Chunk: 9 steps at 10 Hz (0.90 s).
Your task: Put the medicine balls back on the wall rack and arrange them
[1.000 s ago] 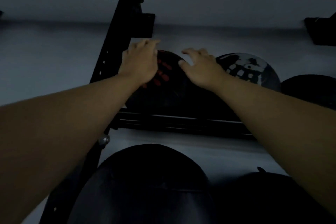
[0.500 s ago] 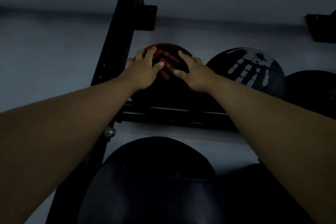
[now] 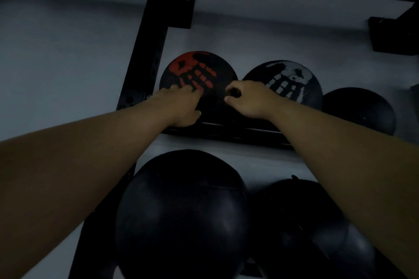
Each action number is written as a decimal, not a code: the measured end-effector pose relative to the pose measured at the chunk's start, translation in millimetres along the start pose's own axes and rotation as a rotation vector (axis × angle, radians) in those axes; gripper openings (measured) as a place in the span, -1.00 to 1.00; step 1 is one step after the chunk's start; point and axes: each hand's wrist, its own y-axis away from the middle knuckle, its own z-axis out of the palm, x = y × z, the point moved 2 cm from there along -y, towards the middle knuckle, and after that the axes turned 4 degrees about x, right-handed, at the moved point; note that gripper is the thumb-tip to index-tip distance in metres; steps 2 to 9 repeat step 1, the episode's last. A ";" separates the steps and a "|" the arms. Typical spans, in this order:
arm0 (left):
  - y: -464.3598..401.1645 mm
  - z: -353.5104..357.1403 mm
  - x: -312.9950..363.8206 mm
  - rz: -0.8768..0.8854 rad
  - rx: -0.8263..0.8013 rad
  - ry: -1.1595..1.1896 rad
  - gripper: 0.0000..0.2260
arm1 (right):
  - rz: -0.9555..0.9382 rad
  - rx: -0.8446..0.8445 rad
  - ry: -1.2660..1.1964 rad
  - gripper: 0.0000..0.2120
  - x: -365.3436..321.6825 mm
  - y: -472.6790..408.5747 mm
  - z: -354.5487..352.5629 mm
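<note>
No readable text, number or brand can be made out in the dim view; only a red handprint mark is seen on the black round medicine ball (image 3: 197, 75) at the left of the upper rail, and a white handprint mark on the black ball (image 3: 285, 81) beside it.

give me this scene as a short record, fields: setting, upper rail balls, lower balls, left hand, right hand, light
setting: black wall rack on a pale wall
upper rail balls: red-print ball at left, white-print ball beside it, plain black ball at right
lower balls: two large black balls, one at left, one at right
left hand: left hand on the lower left of the red-print ball
right hand: right hand on its lower right, fingers curled
light: dim, fine detail hard to read
</note>
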 end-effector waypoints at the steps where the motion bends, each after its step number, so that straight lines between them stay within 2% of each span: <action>1: 19.9 -22.9 12.6 0.082 -0.047 -0.071 -0.59 | 0.011 0.022 0.031 -0.65 3.9 29.7 -15.9; 9: 19.9 -22.9 12.6 0.082 -0.047 -0.071 -0.59 | 0.011 0.022 0.031 -0.65 3.9 29.7 -15.9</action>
